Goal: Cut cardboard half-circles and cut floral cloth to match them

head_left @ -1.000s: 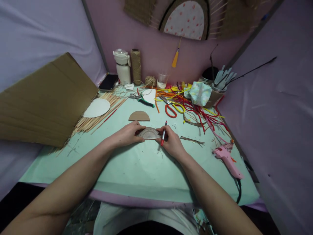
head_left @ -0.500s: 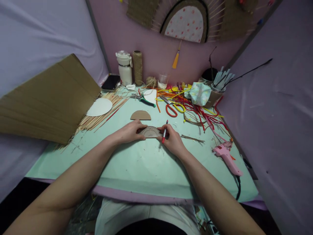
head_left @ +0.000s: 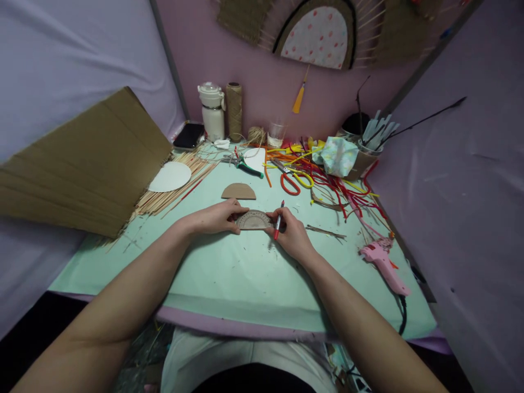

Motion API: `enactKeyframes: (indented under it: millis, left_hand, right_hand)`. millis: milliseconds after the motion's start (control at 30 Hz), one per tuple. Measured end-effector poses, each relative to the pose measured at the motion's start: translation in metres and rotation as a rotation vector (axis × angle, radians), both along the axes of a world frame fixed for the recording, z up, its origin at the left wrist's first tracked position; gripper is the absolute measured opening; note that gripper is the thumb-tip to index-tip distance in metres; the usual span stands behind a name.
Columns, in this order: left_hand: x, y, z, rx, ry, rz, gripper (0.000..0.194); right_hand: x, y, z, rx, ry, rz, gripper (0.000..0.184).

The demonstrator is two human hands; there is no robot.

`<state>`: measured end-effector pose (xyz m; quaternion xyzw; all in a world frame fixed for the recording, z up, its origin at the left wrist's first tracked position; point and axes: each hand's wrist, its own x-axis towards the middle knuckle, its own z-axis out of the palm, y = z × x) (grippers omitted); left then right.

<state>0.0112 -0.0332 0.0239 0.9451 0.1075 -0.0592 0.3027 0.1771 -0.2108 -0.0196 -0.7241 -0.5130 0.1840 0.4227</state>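
Note:
A clear half-round protractor (head_left: pixel 254 220) lies flat near the middle of the table, over a brownish surface that looks like a cardboard half-circle. Its left end is pinched by my left hand (head_left: pixel 221 216), thumb in front and fingers behind. My right hand (head_left: pixel 293 232) grips the right end and also has a red pen (head_left: pixel 278 222) between its fingers, tilted upright. Just behind the protractor sits a loose cardboard half-circle (head_left: pixel 238 191), touched by neither hand. Thin twigs (head_left: pixel 326 232) rest to the right of my right hand.
Scissors (head_left: pixel 291 183), green-handled pruners (head_left: pixel 249 170) and tangled coloured pipe cleaners lie farther back. A pink glue gun (head_left: pixel 385 265) is at the right. On the left, a big cardboard sheet (head_left: pixel 94 164) leans over thin sticks (head_left: pixel 164 199). A white bottle (head_left: pixel 212 114) stands behind.
The view has shifted a little, so everything sits slightly farther right. Both hands keep their hold on the protractor, and the pen stays in my right hand.

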Motion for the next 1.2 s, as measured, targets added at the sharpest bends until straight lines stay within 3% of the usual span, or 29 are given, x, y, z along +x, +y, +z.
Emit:
enactKeyframes:
  millis: [167, 1200]
  left_hand:
    - [-0.001, 0.007, 0.002, -0.056, 0.016, -0.045, 0.046]
    - [0.0, -0.004, 0.005, 0.026, 0.035, -0.014, 0.042]
  right_hand:
    - [0.0, 0.0, -0.001, -0.002, 0.015, 0.0, 0.026]
    - [-0.001, 0.001, 0.001, -0.027, -0.028, -0.017, 0.021]
